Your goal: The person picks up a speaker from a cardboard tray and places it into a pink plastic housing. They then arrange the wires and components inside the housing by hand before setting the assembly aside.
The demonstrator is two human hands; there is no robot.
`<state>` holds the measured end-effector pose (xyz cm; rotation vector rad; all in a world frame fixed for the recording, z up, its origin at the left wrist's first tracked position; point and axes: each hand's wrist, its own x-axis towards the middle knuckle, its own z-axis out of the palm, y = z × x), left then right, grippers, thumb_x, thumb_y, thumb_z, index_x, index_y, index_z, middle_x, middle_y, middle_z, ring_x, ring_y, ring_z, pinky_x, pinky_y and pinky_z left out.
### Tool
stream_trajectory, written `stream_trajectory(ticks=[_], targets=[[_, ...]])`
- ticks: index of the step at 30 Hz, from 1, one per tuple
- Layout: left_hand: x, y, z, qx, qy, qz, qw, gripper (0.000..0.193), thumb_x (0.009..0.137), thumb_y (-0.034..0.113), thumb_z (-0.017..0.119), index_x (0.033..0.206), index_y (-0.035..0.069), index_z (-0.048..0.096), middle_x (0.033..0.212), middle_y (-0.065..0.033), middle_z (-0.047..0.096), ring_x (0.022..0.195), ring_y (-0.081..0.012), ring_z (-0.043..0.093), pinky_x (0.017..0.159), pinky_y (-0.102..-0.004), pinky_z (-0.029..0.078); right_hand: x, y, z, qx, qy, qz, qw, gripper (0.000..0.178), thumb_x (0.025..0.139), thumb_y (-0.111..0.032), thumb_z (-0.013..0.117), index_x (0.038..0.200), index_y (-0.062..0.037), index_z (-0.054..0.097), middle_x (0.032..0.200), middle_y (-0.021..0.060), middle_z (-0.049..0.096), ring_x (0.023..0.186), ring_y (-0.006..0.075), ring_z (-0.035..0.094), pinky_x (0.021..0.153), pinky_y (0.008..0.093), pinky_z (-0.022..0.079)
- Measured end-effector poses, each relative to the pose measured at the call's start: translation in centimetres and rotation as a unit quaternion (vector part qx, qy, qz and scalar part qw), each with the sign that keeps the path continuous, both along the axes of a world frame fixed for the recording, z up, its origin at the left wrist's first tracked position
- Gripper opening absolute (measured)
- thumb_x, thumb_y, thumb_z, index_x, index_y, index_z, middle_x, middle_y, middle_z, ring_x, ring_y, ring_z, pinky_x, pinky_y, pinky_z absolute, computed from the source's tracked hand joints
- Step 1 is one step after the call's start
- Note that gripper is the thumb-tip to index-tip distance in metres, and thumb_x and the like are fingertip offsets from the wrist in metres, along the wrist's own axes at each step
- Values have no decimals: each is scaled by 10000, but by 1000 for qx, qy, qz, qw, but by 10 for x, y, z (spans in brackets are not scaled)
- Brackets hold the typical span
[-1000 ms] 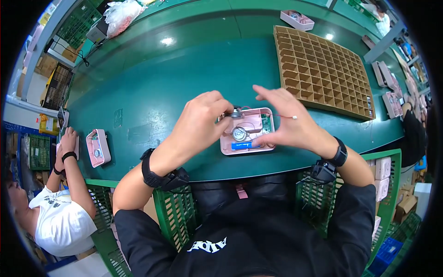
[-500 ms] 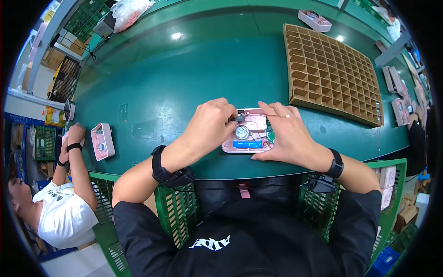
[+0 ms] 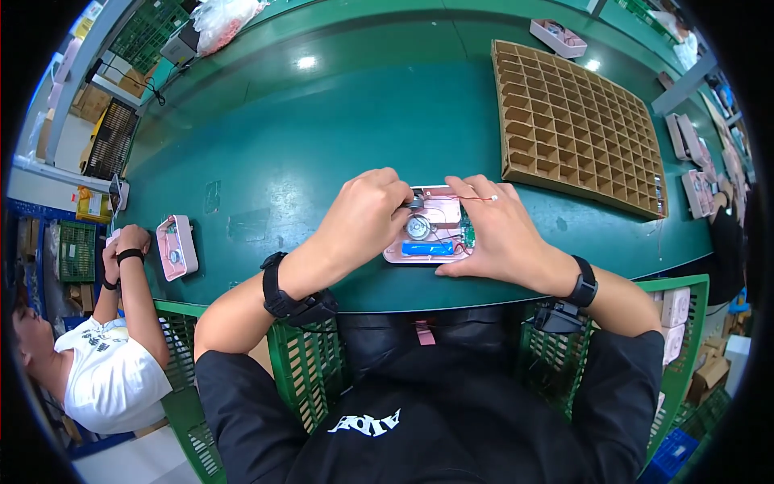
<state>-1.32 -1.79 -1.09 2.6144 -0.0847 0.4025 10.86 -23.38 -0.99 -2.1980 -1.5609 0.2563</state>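
Note:
A shallow pink plastic case (image 3: 442, 211) lies on the green table in front of me, its inside facing up. Inside sit a blue cylindrical battery (image 3: 427, 249), a round silver speaker-like part (image 3: 418, 227) and a green circuit board (image 3: 468, 234), with thin wires between. My left hand (image 3: 367, 210) is closed, thumb and fingers pinching a small dark round part (image 3: 415, 202) at the case's upper left corner. Spanning the right side, my right hand (image 3: 512, 234) grips the case between thumb and fingers. A thin red wire with a white connector (image 3: 493, 198) lies across its fingers.
A cardboard divider tray (image 3: 576, 129) stands at the right. Another open pink case (image 3: 177, 247) lies to the left, near a person in a white shirt (image 3: 117, 375). More pink cases (image 3: 558, 38) rest at the far right. Green crates (image 3: 310, 371) flank my lap.
The pink case has shifted slightly left with both hands on it. The wire connector over my right hand shows more plainly.

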Motion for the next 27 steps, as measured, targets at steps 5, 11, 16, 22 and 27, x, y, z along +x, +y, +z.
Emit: stream_trajectory(ticks=[5,11,16,22,27], targets=[[1,1,2,19,-5,-11,1000,147,781,23,793,913,-15,741,858,-136,677,746,-305,700,665,-412,577,4,1,-2,-2,1,5,1000,1153,571,-511,959,1466,47,491,1275,199,598,1182,371,602,1031,472,456],[3,2,-1,-13,2,-9,1000,135,782,19,791,902,-16,742,852,-139,678,743,-306,700,658,-413,572,3,2,-2,-15,3,-2,1000,1147,569,-512,957,1461,42,493,1264,197,600,1170,373,609,1024,473,465],[0,1,8,-17,-7,-1,1000,127,782,16,790,895,-17,743,841,-140,678,737,-300,701,660,-408,575,2,4,3,-39,16,-7,999,1133,573,-506,956,1456,35,496,1254,195,600,1169,376,609,1020,474,473],[2,-2,1,-23,13,12,1000,114,775,37,737,870,-26,743,848,-174,676,839,-374,683,780,-478,571,2,2,-2,-33,11,-14,999,1126,574,-496,958,1456,30,497,1252,196,599,1164,376,610,1018,474,474],[1,0,-1,-24,27,12,999,118,777,36,732,876,-26,753,856,-179,682,829,-382,685,767,-482,570,1,4,-4,-15,9,-6,1000,1129,567,-493,963,1453,31,499,1258,195,596,1151,373,613,1007,470,481]])
